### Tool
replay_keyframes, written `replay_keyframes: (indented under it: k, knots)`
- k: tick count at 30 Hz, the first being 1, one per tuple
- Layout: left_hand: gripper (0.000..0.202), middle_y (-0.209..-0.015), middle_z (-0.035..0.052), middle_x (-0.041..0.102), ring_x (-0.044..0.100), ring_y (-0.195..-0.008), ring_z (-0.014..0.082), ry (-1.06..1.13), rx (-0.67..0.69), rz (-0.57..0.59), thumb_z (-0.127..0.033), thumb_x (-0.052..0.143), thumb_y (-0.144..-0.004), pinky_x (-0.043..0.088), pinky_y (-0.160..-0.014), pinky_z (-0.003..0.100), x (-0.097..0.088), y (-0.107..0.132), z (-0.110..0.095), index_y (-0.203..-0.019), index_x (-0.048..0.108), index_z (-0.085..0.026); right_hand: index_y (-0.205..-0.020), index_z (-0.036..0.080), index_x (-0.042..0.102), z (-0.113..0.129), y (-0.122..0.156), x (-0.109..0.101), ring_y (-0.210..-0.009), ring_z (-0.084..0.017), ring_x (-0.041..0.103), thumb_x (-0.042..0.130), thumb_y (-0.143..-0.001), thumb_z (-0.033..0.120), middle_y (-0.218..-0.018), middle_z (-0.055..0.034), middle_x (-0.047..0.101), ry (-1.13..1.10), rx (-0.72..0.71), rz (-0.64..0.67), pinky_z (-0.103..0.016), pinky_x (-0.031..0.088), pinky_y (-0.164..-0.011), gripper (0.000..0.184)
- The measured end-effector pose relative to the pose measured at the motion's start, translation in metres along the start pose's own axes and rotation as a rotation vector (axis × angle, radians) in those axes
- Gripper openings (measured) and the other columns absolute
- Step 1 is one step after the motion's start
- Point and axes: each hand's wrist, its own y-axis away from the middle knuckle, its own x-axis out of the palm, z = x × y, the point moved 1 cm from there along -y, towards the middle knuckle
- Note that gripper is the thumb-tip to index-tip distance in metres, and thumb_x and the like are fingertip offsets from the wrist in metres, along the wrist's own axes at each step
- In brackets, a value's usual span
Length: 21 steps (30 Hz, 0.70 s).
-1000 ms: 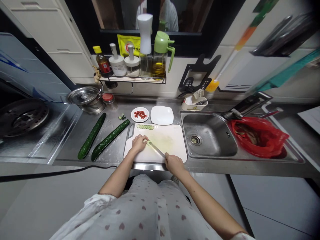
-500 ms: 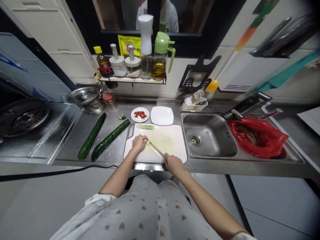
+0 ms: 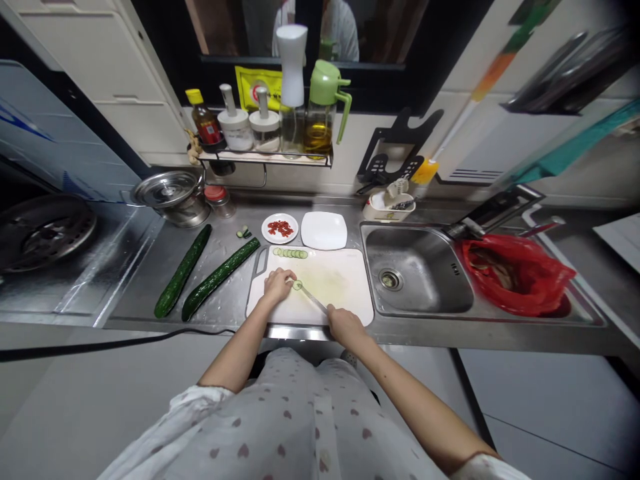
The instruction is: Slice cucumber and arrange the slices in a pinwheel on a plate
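Over the white cutting board (image 3: pixel 345 267), my left hand (image 3: pixel 278 285) is closed, with its fingertips at a thin round cucumber slice (image 3: pixel 297 285). My right hand (image 3: pixel 346 328) grips a kitchen knife (image 3: pixel 315 302) by its handle, which the fingers hide. The blade slants up and left, its tip end touching the cucumber slice. A row of overlapping cucumber slices (image 3: pixel 290 253) lies along the board's far edge. Two whole dark green cucumbers, a left one (image 3: pixel 183 272) and a right one (image 3: pixel 221 280), rest on the steel counter left of the board.
Behind the board stand a plate of chopped red pieces (image 3: pixel 280 242) and a white square plate (image 3: pixel 324 231). Cucumber ends (image 3: pixel 243 232) lie beside them. The sink (image 3: pixel 425 301) is to the right, with a red plastic bag (image 3: pixel 543 287). A lidded steel pot (image 3: pixel 183 207) stands back left.
Both hands, the knife and the cucumber slice stay almost in place. The view has shifted very slightly.
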Motion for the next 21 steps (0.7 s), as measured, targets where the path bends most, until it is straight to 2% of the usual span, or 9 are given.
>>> replay_keyframes:
  k: [21]
  knots:
    - [0.02, -0.098, 0.0018, 0.059, 0.052, -0.101, 0.0212, -0.005, -0.013, -0.012, -0.028, 0.053, -0.084, 0.038, -0.089, 0.034, 0.0008, 0.0004, 0.0, -0.097, 0.068, -0.032, -0.111, 0.012, 0.051, 0.0057, -0.0102, -0.001, -0.095, -0.024, 0.065, 0.036, -0.086, 0.007, -0.098, -0.0167, 0.067, 0.001, -0.029, -0.039, -0.031, 0.046, -0.075, 0.03]
